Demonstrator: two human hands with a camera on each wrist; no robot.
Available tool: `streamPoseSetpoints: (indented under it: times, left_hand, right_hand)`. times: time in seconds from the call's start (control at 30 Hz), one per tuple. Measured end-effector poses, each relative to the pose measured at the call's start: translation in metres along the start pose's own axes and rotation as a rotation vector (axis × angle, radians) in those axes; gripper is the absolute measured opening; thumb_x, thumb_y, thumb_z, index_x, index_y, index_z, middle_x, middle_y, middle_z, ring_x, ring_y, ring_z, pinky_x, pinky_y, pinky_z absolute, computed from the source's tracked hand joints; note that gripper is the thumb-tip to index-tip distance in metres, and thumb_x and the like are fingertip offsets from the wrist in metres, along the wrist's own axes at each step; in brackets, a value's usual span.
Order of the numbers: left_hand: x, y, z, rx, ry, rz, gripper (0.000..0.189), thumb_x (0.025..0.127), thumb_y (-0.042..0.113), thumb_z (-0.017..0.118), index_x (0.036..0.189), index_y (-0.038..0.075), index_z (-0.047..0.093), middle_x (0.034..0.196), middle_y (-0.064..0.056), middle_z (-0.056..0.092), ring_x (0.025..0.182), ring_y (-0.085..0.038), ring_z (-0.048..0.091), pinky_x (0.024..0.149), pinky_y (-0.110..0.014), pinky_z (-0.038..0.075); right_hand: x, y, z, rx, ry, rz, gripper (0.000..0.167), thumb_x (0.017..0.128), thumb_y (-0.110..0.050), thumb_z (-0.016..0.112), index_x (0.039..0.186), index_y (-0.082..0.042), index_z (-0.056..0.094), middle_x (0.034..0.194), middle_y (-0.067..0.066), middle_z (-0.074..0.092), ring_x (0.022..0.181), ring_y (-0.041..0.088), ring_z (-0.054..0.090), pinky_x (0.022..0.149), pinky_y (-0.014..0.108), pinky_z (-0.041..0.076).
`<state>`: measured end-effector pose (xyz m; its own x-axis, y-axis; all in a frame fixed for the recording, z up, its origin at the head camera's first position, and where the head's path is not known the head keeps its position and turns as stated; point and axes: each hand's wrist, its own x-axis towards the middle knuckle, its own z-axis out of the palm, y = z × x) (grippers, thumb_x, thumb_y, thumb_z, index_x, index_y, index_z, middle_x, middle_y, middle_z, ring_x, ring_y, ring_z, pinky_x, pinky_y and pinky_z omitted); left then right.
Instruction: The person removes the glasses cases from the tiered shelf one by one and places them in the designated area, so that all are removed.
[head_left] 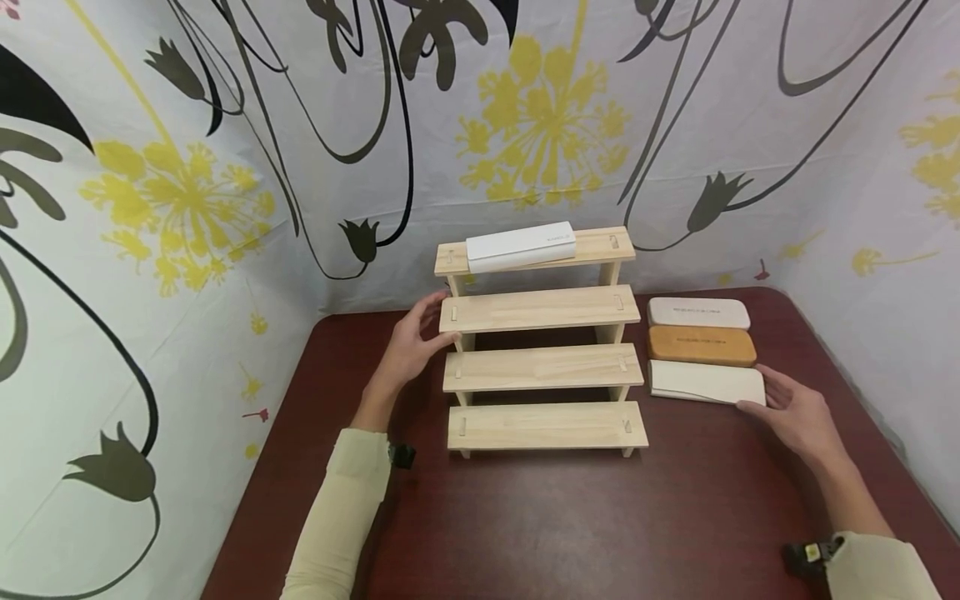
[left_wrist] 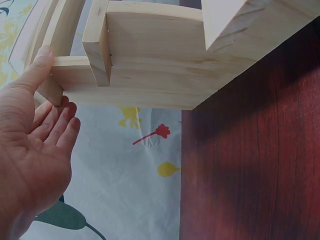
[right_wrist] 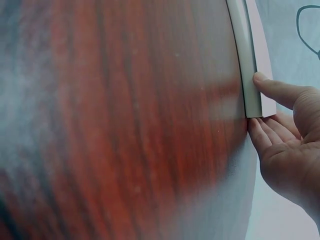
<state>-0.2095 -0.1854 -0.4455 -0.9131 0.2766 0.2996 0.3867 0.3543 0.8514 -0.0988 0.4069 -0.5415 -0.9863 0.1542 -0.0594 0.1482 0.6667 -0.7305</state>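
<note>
A four-step wooden display stand (head_left: 543, 364) stands at the middle of the table. My left hand (head_left: 411, 340) is at its left side and grips the end of the second step from the top, thumb above and fingers below in the left wrist view. To the right of the stand, three glasses cases lie in a column: a white one (head_left: 699, 313), an orange-tan one (head_left: 702, 345) and a cream one with a flap (head_left: 705, 383) nearest. My right hand (head_left: 801, 414) holds the cream case by its right end, thumb on the near side and fingers round the end.
On the stand's top step lies a long white box (head_left: 521, 247) with small print. The dark red-brown table (head_left: 570, 525) is backed and flanked by a white cloth (head_left: 442, 175) with flower prints, close behind the stand.
</note>
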Motion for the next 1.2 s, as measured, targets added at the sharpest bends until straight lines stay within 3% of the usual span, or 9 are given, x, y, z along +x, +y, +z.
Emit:
streamPoseSetpoints:
  times: [0.4,0.53,1.2]
  left_hand:
    - [-0.0004,0.0000,-0.0004,0.035,-0.002,-0.013,0.077,0.095,0.011,0.083,0.160,0.003,0.043,0.161,-0.014,0.048,0.147,-0.031,0.047,0.124,-0.042,0.035]
    - [-0.0011,-0.0001,-0.0003,0.037,-0.001,-0.015,0.077,0.095,0.011,0.083,0.160,0.003,0.042,0.161,-0.014,0.048,0.147,-0.031,0.046,0.124,-0.042,0.035]
    - [-0.0031,0.0056,0.0017,0.069,-0.005,-0.031,0.080,0.096,0.016,0.082,0.163,0.004,0.039,0.164,-0.014,0.044,0.151,-0.031,0.041,0.125,-0.043,0.034]
  right_hand:
    - [0.0003,-0.0006,-0.0010,0.020,-0.010,-0.001,0.095,0.099,-0.039,0.078,0.162,0.010,0.028,0.153,0.043,0.039,0.136,0.062,0.044,0.074,0.008,0.054]
    - [0.0012,0.0000,-0.0002,0.026,-0.005,-0.008,0.094,0.099,-0.038,0.079,0.162,0.011,0.028,0.152,0.043,0.040,0.135,0.062,0.045,0.069,0.002,0.046]
    - [-0.0025,-0.0031,0.0005,0.054,-0.007,0.002,0.096,0.101,-0.040,0.076,0.165,0.007,0.022,0.160,0.040,0.032,0.140,0.061,0.040,0.073,0.002,0.047]
